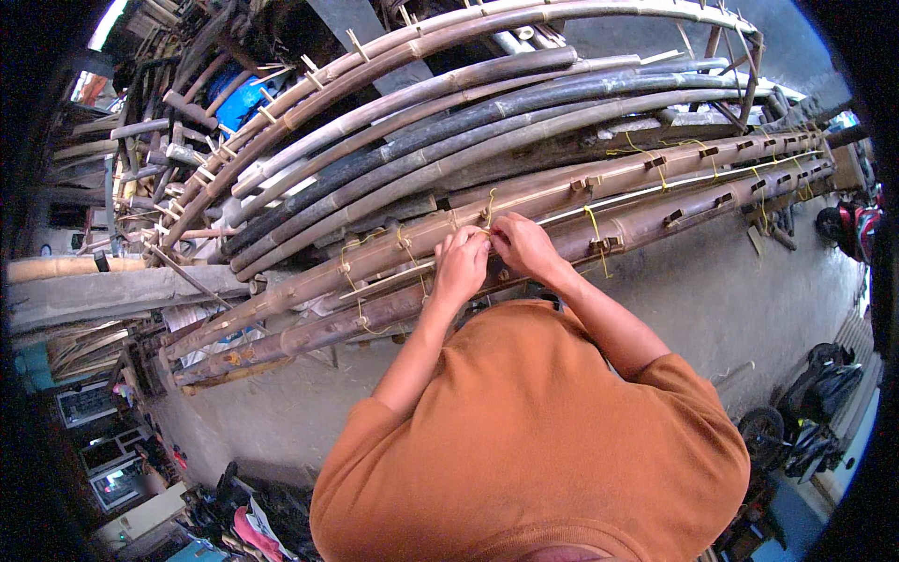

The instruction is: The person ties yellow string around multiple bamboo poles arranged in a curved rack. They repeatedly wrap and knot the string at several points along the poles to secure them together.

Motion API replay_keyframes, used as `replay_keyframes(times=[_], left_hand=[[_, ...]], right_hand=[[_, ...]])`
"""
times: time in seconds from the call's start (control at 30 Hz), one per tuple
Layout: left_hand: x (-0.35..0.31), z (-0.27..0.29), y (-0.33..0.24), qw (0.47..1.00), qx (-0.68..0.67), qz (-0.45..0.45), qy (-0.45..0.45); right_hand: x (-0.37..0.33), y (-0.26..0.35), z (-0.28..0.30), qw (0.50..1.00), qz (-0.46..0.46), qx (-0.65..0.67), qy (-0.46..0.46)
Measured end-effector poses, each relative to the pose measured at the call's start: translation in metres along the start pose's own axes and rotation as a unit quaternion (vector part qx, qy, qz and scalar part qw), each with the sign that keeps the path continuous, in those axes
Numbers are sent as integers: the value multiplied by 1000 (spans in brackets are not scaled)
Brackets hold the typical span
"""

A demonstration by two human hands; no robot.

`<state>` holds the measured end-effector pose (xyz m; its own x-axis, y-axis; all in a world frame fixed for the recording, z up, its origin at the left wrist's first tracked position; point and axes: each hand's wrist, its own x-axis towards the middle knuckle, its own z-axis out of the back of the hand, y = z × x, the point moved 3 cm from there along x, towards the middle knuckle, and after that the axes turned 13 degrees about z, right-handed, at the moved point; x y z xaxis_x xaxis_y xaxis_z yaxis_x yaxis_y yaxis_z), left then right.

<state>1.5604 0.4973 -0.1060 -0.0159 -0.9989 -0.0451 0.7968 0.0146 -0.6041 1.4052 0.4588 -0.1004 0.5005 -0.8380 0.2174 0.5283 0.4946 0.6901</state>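
Two long brown bamboo poles lie side by side before me, a farther pole (pixel 543 199) and a nearer pole (pixel 646 225), both with slots cut along them. Between them runs a thin pale strip (pixel 386 283). Over the farther pole, my left hand (pixel 461 264) and my right hand (pixel 524 245) meet with fingertips pinched together at a yellow string (pixel 490 211), whose loose end sticks up beyond them. My fingers hide part of the string and any knot in it. Another yellow string (pixel 594 225) hangs at a slot of the nearer pole, right of my hands.
Beyond the poles lie several curved-looking grey and black bamboo poles (pixel 412 140) and a bamboo ladder-like piece with pegs (pixel 361 70). A concrete ledge (pixel 122 298) is at left. Motorbike parts (pixel 763 431) stand at lower right on the grey floor (pixel 712 290).
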Motion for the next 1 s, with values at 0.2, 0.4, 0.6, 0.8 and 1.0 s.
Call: replay_keyframes(times=[0.2, 0.4, 0.6, 0.8, 1.0], left_hand=[[9, 3, -2, 989, -75, 112, 62], [-5, 6, 1, 979, -178, 39, -92], [-10, 45, -22, 745, -586, 247, 201], [-8, 79, -57, 721, -594, 241, 263], [22, 87, -28, 939, -332, 12, 86]], right_hand=[[-6, 0, -1, 999, -15, 10, -48], [-16, 1, 0, 995, 79, 10, -64], [-15, -6, -1, 994, 93, 4, -53], [-7, -2, 4, 995, 97, 13, -6], [-1, 13, 27, 993, 83, 83, -17]])
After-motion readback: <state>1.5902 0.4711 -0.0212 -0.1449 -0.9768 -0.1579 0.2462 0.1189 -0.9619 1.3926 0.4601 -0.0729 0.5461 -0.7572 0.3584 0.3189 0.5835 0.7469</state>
